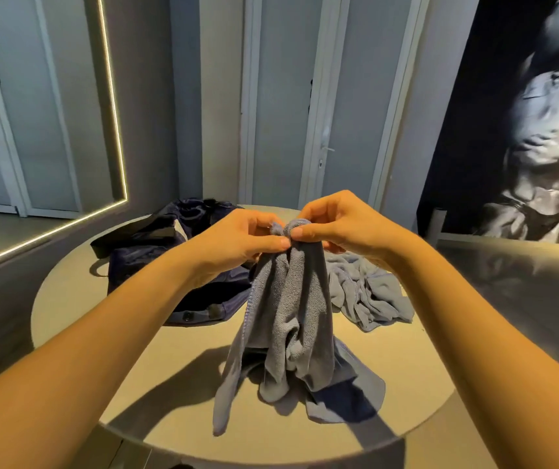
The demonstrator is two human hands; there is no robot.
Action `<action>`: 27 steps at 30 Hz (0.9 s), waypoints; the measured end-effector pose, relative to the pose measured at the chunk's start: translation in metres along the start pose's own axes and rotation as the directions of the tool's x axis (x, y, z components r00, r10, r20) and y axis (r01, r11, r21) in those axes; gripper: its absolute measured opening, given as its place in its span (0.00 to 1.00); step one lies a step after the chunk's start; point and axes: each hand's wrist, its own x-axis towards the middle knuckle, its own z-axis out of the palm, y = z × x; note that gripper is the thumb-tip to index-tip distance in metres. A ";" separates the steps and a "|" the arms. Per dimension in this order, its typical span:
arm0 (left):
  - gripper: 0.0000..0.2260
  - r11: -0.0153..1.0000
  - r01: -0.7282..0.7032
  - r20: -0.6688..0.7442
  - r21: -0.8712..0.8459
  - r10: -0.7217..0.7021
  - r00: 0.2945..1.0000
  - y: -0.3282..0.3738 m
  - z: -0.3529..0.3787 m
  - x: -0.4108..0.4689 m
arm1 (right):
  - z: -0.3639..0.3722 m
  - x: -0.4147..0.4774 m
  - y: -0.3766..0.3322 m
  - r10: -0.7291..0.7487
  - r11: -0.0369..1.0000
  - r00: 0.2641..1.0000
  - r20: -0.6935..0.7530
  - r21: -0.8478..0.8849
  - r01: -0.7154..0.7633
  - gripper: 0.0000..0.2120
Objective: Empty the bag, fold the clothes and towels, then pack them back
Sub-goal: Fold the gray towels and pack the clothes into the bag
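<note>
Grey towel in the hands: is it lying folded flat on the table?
No, the left hand and right hand pinch the top of the grey towel, which hangs bunched and unfolded.

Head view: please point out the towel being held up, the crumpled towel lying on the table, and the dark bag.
held towel (288,299), head view, middle of the hanging cloth.
crumpled towel (369,292), head view, its bunched centre.
dark bag (142,255), head view, its top fabric panel.
</note>
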 end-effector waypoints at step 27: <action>0.05 0.942 -0.151 -0.684 -0.298 -0.100 0.722 -0.001 -0.002 0.033 | -0.040 -0.067 0.083 0.350 0.927 0.882 -0.317 -0.022 -0.375 0.18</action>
